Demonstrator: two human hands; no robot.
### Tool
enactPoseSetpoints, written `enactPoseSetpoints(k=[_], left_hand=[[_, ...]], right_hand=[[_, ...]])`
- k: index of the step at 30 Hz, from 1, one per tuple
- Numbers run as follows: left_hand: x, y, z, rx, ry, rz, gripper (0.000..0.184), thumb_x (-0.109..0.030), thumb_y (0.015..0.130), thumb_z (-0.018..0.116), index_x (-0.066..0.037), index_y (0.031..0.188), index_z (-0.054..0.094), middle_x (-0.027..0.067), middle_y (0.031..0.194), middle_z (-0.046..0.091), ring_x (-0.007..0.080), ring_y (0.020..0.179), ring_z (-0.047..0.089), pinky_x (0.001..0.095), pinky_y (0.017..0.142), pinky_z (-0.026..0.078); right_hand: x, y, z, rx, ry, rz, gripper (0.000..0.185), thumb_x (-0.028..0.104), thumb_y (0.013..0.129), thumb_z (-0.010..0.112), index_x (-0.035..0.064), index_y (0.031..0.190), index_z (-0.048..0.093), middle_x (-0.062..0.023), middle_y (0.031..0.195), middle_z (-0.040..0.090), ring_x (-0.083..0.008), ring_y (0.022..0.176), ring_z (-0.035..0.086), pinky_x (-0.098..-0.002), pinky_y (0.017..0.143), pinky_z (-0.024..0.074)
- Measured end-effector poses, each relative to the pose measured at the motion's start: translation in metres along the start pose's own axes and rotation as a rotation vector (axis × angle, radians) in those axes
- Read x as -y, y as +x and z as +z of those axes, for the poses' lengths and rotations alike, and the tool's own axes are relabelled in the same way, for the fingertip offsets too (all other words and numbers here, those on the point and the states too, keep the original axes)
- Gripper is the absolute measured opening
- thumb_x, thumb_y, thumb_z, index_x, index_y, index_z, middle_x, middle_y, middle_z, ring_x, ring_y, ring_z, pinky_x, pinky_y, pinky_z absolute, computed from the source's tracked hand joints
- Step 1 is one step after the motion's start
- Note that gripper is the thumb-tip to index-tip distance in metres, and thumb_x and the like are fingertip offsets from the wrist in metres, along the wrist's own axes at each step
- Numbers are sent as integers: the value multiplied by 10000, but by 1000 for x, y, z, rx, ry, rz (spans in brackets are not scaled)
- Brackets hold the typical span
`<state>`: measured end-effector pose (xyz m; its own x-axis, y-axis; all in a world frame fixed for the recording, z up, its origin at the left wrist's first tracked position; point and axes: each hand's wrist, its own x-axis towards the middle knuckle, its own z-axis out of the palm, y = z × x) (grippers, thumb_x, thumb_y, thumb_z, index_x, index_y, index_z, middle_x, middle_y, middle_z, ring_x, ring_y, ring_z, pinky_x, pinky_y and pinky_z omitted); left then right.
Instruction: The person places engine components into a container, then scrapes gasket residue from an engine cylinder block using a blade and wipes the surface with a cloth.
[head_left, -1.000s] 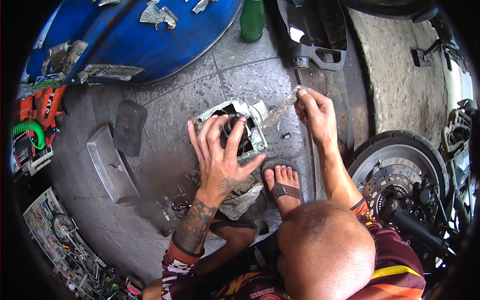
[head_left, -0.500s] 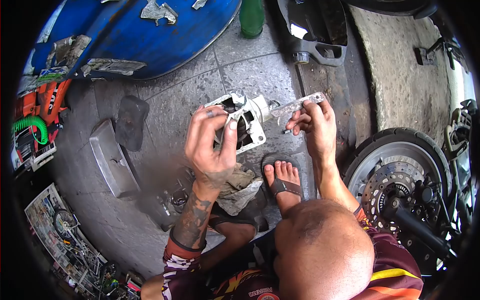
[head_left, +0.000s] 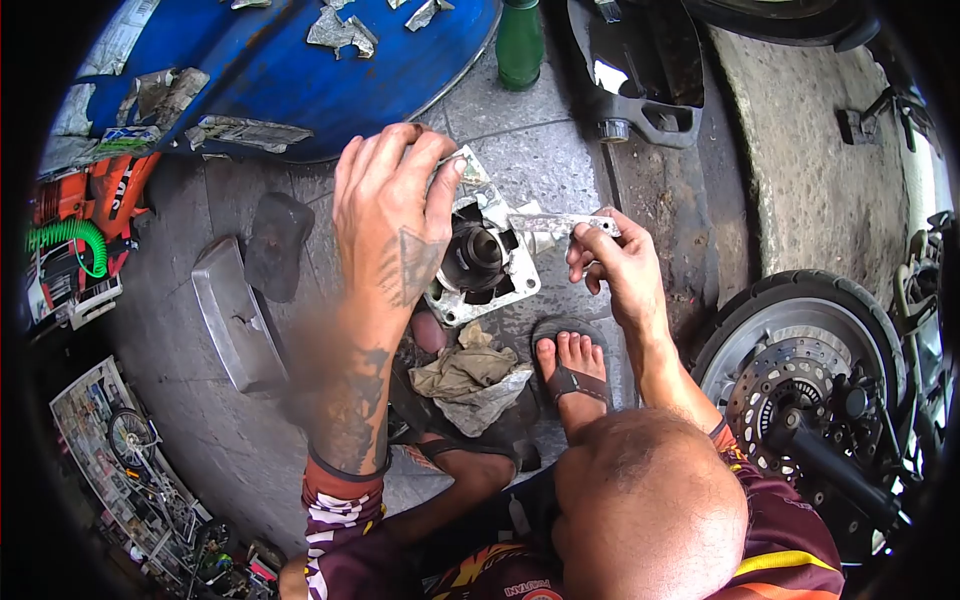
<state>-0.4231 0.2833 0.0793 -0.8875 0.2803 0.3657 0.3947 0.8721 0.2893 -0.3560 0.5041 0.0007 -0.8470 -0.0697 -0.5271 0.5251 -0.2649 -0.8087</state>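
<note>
A light-coloured metal engine casting [head_left: 520,275] with a round dark bore stands tilted above the grey floor. My left hand [head_left: 393,215], its fingers bent, grips the casting's upper left corner, with the thumb on the near face and the fingertips partly hidden. Between the thumb and fingers of my right hand [head_left: 622,268] is a flat, worn metal strip [head_left: 575,222]. Its far end lies against the casting's upper right side. Below the casting, a crumpled dirty cloth [head_left: 470,378] rests near my feet.
A blue drum [head_left: 270,75] stands at upper left, beside a green bottle [head_left: 519,45]. A black container [head_left: 650,60] lies at the top. On the left are a metal tray [head_left: 235,320] and a dark pad [head_left: 278,245]. A motorcycle wheel [head_left: 720,320] is at right.
My left hand has moved up to the casting's upper corner, and the casting has turned so its bore shows. The strip has swung to nearly level, its end now over the casting's side.
</note>
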Motion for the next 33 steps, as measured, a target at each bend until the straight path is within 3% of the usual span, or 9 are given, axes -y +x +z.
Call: enactPoseSetpoints(k=[4, 8, 12, 15, 18, 22, 25, 28, 33], left_hand=[[-8, -15, 0, 5, -4, -70, 194, -148, 863, 625, -18, 1007, 632, 130, 1048, 618, 339, 1012, 576, 441, 919, 426], [-36, -35, -6, 133, 64, -7, 537, -315, 790, 711, -9, 1203, 560, 181, 1221, 560, 362, 1227, 499, 554, 1088, 314], [-39, -32, 7, 217, 155, -142, 702, -387, 744, 753, 5, 1273, 512, 195, 1260, 541, 359, 1230, 493, 557, 1079, 317], [-39, -30, 18, 463, 162, -312, 863, -484, 744, 754, 58, 1344, 453, 227, 1294, 527, 381, 1203, 508, 528, 1056, 352], [-42, -31, 18, 512, -83, -351, 869, -526, 786, 723, 80, 1345, 447, 248, 1286, 538, 411, 1190, 516, 491, 1045, 378], [-15, -49, 17, 179, -505, -557, 658, -436, 952, 557, 85, 1340, 452, 267, 1301, 554, 390, 1244, 517, 456, 1062, 373], [-17, -72, 23, 122, -310, -558, 567, -393, 980, 512, 74, 1301, 482, 266, 1277, 532, 411, 1204, 509, 460, 1046, 369], [-24, -81, 31, 71, -214, -451, 504, -329, 950, 552, 58, 1268, 501, 245, 1224, 519, 411, 1172, 485, 479, 1022, 359], [-22, -65, 30, 229, -228, -463, 559, -315, 864, 639, 34, 1279, 503, 207, 1239, 536, 394, 1201, 477, 496, 1070, 314]], right_hand=[[1, 9, 10, -12, -156, 62, 225, 240, 917, 640, 17, 913, 613, -51, 687, 642, -99, 536, 608, -207, 408, 377], [7, 27, 13, 70, -315, 31, 253, 284, 926, 638, 47, 840, 627, -17, 625, 604, -69, 503, 547, -208, 417, 339], [14, 45, 8, 165, -438, 159, 401, 386, 911, 633, 16, 761, 664, -10, 611, 597, -84, 517, 528, -260, 489, 391], [16, 48, 7, 199, -438, 119, 442, 432, 915, 632, 16, 771, 667, 5, 604, 565, -74, 532, 488, -257, 497, 367], [16, 49, 1, 261, -503, 103, 440, 443, 918, 632, 23, 798, 683, 4, 599, 553, -80, 542, 481, -266, 511, 372], [28, 52, 1, 327, -742, -11, 386, 422, 922, 622, 52, 917, 729, -83, 589, 584, -184, 565, 574, -348, 584, 450], [50, 47, 10, 367, -1100, -354, 364, 385, 916, 625, 41, 1025, 674, -222, 731, 656, -404, 803, 668, -486, 712, 510], [56, 45, 13, 446, -1349, -571, 394, 396, 919, 623, 24, 1049, 615, -213, 722, 657, -408, 780, 667, -500, 691, 510], [66, 52, 17, 552, -1475, -482, 369, 383, 953, 576, 15, 987, 583, -217, 665, 635, -419, 739, 661, -504, 659, 508]])
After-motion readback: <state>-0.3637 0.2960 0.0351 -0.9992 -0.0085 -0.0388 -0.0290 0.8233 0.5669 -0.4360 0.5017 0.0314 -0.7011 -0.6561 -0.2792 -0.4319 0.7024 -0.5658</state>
